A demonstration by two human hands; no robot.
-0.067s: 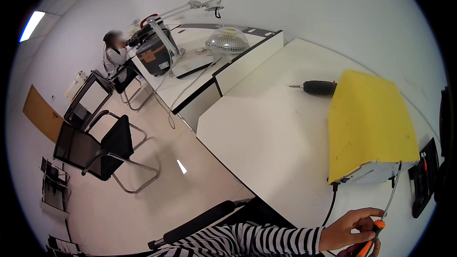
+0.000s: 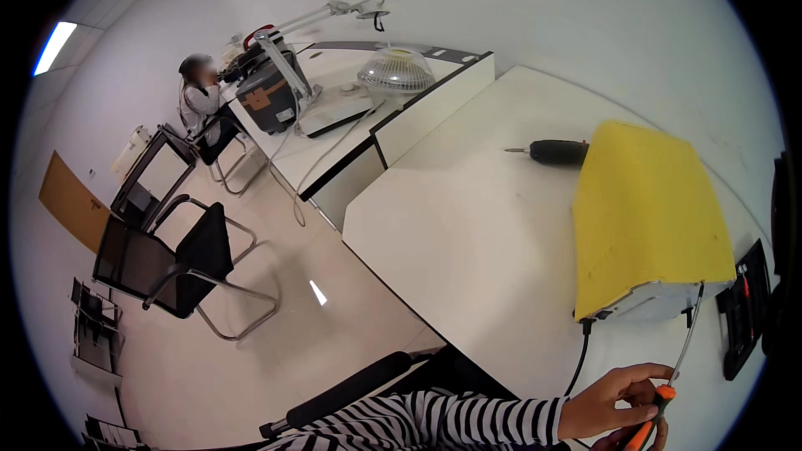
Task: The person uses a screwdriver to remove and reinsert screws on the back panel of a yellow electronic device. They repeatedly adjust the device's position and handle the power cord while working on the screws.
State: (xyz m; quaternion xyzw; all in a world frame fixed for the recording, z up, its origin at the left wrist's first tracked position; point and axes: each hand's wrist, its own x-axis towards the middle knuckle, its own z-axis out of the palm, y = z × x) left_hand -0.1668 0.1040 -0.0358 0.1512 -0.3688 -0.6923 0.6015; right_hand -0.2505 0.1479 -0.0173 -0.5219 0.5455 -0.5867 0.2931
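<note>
A yellow-covered metal box (image 2: 652, 209) lies on the white table, with its silver end toward me. A black power cable runs out of its near left corner. The shaft of a screwdriver (image 2: 688, 338) with an orange and black handle slants up to that end, its tip at the edge under the yellow cover. My left hand (image 2: 610, 403), in a striped sleeve, is closed on it, index finger by the shaft and thumb at the handle. Fingers of my right hand (image 2: 661, 433) wrap the handle from below; most of that hand is cut off by the lower edge.
A black electric screwdriver (image 2: 558, 152) lies behind the box. At right is a black tool case (image 2: 743, 309). Beyond a low partition (image 2: 430, 108), another desk holds a caged round heater (image 2: 396, 71) and a grey case (image 2: 276, 96). A seated person (image 2: 199, 100) and black chairs are at left.
</note>
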